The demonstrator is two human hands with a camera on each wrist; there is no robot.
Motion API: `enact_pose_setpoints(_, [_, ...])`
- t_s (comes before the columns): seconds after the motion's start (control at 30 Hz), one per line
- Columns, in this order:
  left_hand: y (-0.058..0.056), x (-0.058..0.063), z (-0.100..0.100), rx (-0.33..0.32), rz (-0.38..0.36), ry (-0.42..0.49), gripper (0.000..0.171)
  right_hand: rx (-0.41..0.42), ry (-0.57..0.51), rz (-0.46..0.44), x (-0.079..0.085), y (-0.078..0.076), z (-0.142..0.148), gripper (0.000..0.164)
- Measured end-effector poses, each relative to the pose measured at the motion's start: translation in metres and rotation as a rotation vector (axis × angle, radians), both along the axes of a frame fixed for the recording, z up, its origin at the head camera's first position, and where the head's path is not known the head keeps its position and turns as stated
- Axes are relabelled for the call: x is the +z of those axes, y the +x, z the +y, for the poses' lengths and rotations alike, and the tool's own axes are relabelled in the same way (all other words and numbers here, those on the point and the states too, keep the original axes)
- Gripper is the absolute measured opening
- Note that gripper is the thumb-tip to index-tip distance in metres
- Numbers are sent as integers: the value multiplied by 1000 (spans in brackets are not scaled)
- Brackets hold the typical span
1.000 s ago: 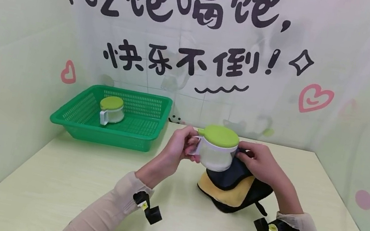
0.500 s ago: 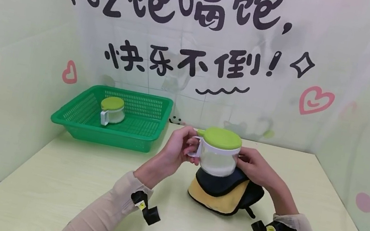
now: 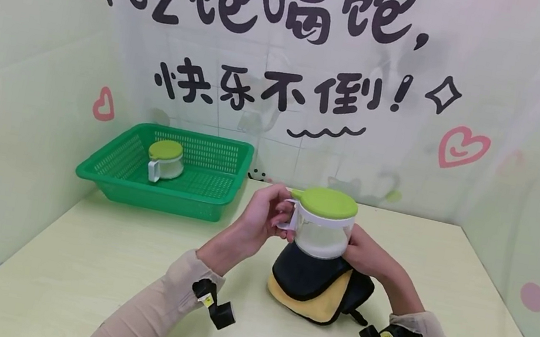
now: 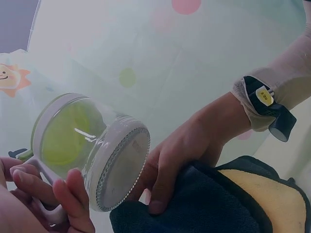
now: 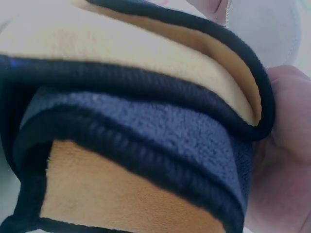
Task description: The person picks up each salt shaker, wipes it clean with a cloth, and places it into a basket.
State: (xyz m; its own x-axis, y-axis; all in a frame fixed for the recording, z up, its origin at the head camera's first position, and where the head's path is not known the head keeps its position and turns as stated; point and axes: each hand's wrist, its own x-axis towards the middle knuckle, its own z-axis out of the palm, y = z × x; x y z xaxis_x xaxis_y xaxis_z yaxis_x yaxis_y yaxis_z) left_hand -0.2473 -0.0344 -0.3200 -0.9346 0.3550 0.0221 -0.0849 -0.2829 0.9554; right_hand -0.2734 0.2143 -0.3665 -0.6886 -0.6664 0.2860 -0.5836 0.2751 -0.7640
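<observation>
My left hand (image 3: 262, 215) holds a clear seasoning jar (image 3: 321, 238) by its white handle (image 4: 46, 194), above the table. The jar has a green lid (image 3: 328, 203) and white contents at its base. Behind the jar's right side, my right hand (image 3: 368, 252) grips a folded cloth (image 3: 311, 277), dark navy on one face and yellow on the other, with black edging. In the left wrist view the right thumb (image 4: 163, 189) presses on the navy side, close by the jar's base. The cloth fills most of the right wrist view (image 5: 146, 116), and the right fingertips are partly hidden there.
A green plastic basket (image 3: 162, 201) stands at the back left of the pale table (image 3: 124, 269). Inside it sits a second jar (image 3: 166, 163) with a green lid and white handle. A printed curtain (image 3: 385, 152) hangs behind the table.
My right hand and the cloth have moved left and down, so the cloth now hangs lower under the jar. The jar has shifted slightly right and down in my left hand.
</observation>
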Motion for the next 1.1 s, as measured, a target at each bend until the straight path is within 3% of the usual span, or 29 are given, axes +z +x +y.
enact_pose_setpoints(0.4, [-5, 3, -8, 88, 60, -36, 33, 25, 93, -108, 6, -4, 10, 19])
enact_pose_setpoints(0.57, [-7, 9, -17, 142, 81, -56, 36, -7, 140, -64, 15, -3, 21, 24])
enact_pose_setpoints(0.77, [-12, 16, -32, 201, 82, -35, 36, -134, 208, 22, 28, 3, 34, 28])
enact_pose_setpoints(0.9, [-18, 18, -42, 259, 56, -24, 35, -176, 232, 61, 35, 6, 40, 27])
enact_pose_setpoints(1.1, [-24, 16, -50, 286, 19, -35, 33, -199, 238, 68, 39, 8, 45, 27])
